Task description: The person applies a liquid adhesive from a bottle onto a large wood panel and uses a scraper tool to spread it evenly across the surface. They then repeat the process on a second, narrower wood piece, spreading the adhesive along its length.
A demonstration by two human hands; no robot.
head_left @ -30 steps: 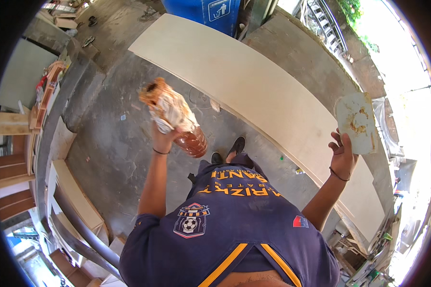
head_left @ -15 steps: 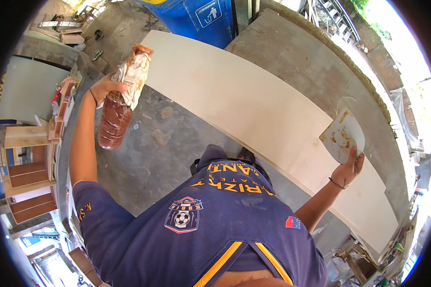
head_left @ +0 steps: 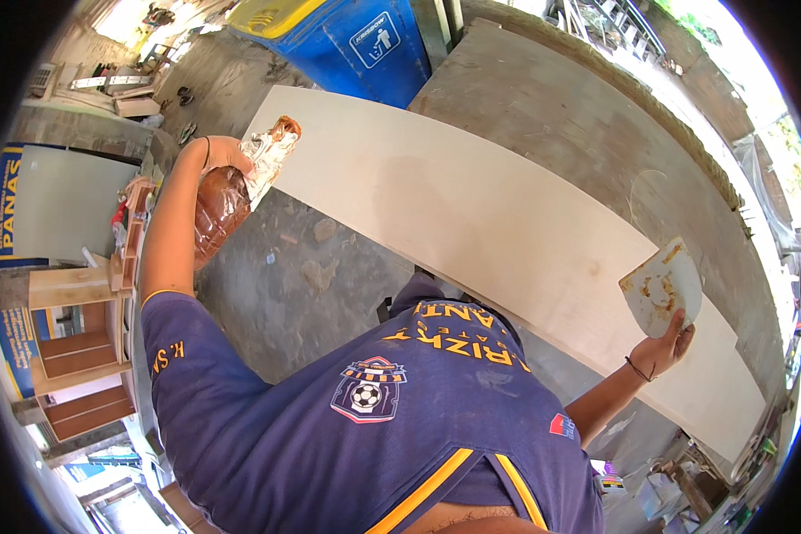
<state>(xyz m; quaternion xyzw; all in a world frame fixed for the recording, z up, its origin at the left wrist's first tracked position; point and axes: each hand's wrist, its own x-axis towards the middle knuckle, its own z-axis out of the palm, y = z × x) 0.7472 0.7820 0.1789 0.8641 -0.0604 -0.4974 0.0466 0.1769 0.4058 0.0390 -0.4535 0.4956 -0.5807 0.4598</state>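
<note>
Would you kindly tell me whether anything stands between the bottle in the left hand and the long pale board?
Nothing visible does. The left hand grips the bottle, whose wrapped neck overlaps the left end of the long pale board in this view; any gap cannot be judged.

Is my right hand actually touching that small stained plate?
Touching: the head view shows the right hand holding the small stained plate, thumb over its lower edge.

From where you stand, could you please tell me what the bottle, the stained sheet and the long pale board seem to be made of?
The bottle looks like clear, glossy plastic: see-through wall, highlights. The stained sheet may be smooth plastic, looking thin and pale; metal is possible. The long pale board is perhaps a matte wood panel, given its even face.
</note>
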